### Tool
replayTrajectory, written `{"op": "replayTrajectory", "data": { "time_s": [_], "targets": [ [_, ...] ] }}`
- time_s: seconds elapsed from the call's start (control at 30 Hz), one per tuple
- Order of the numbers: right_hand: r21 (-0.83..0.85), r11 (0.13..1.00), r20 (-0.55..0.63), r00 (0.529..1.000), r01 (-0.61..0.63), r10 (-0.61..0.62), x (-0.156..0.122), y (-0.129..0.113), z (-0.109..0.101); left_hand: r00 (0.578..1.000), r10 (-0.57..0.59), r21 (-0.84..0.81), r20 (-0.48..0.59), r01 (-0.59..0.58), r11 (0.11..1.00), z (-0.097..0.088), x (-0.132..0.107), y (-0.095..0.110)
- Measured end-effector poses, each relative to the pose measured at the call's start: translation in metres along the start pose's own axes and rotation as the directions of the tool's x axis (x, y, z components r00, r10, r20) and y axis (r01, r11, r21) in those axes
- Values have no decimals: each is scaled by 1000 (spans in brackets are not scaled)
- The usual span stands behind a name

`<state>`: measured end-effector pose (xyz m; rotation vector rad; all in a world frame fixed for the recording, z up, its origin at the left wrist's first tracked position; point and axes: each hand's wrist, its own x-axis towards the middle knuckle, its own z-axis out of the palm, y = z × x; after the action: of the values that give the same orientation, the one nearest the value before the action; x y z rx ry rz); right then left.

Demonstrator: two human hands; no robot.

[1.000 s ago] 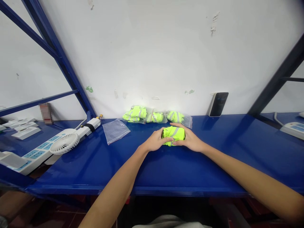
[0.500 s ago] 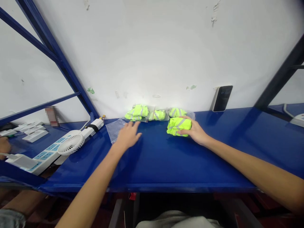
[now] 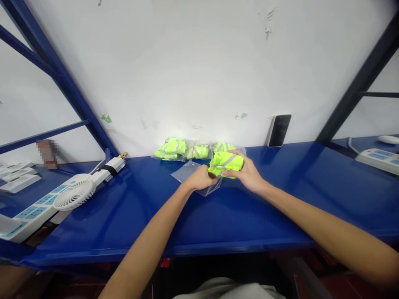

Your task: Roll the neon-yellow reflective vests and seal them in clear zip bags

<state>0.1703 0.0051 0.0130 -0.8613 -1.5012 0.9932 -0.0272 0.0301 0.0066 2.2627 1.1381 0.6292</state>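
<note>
My right hand [image 3: 247, 174] grips a folded neon-yellow vest with grey reflective stripes [image 3: 226, 162], held just above the blue shelf [image 3: 243, 216]. My left hand [image 3: 201, 178] is closed on the edge of a clear plastic zip bag [image 3: 187, 172], right beside the vest. The bag lies partly under my left hand. Behind them, against the white wall, lie three clear bags with folded neon vests inside [image 3: 183, 149].
A small white fan [image 3: 74, 195] and a long white power strip [image 3: 31, 209] lie at the left. A dark phone [image 3: 279, 130] leans on the wall at the right. Another power strip [image 3: 377, 158] sits far right. Blue frame struts [image 3: 62, 81] rise on the left.
My left hand reached left to the empty clear bag, took hold of it and brought it right, next to the vest. My right hand kept the folded vest.
</note>
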Motion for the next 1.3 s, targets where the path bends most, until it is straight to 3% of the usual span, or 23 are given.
{"op": "replayTrajectory", "data": {
  "time_s": [0.1,0.2,0.33,0.43,0.73,0.97,1.13,1.3],
  "targets": [
    [-91,994,-80,995,54,-61,4,-3,-12,992,129,-19,-6,-129,991,13,4,1],
    [-152,985,-83,992,78,-92,6,-4,-16,977,215,-27,-4,-215,976,4,-8,-5],
    [-251,957,31,990,143,-140,2,-5,-11,980,192,-33,57,-191,981,-15,-19,-10],
    [-278,946,115,983,169,-142,-1,-5,-7,981,185,0,51,-185,983,-18,-19,-11],
    [-380,884,275,946,272,-173,1,7,-13,997,59,-115,-57,-65,991,-14,-12,-23],
    [-422,837,416,895,350,-164,2,4,-17,975,31,-146,-220,-65,987,-7,-9,-28],
    [-436,784,493,846,442,-202,0,1,-15,915,118,-130,-385,-180,975,-2,-15,-14],
    [-454,727,525,814,515,-249,-4,3,-14,892,225,-18,-391,-252,968,2,-19,-1]
  ]
}}
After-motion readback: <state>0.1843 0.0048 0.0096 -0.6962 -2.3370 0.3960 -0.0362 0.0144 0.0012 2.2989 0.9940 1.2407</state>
